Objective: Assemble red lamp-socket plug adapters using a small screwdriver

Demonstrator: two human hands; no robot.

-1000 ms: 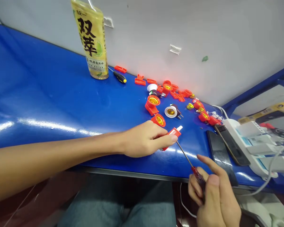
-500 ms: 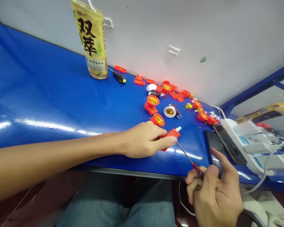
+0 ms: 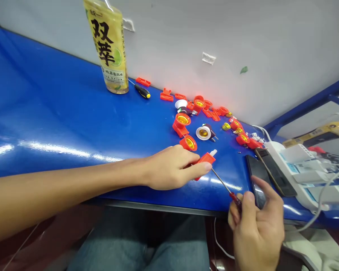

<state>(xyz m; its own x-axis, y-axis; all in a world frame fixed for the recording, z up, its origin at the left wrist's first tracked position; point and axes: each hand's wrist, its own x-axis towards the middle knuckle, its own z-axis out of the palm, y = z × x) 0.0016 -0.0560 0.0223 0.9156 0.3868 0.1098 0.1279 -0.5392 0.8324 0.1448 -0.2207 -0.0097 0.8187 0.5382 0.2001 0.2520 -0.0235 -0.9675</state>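
My left hand (image 3: 175, 167) is closed on a red lamp socket (image 3: 205, 161) near the table's front edge; a white tab sticks out of its far end. Part of that socket lies hidden under my fingers. My right hand (image 3: 255, 226) grips the dark red handle of a screwdriver (image 3: 222, 182), with the index finger stretched out. The shaft runs up and left to the held socket, and its tip is hidden by my left thumb. Just beyond my left hand sits a red socket with a gold threaded insert (image 3: 190, 143). Another such red socket (image 3: 182, 124) lies behind it.
A drink bottle (image 3: 110, 49) and a black-yellow screwdriver (image 3: 142, 91) stand and lie at the back. White-rimmed socket (image 3: 203, 133), red covers (image 3: 166, 95) and gold inserts (image 3: 226, 126) are scattered along the wall. Phones (image 3: 257, 173) and a white power strip (image 3: 288, 177) are at right.
My right hand has shifted slightly, its fingers turning about the screwdriver handle. My left hand and the red socket stay practically in place.
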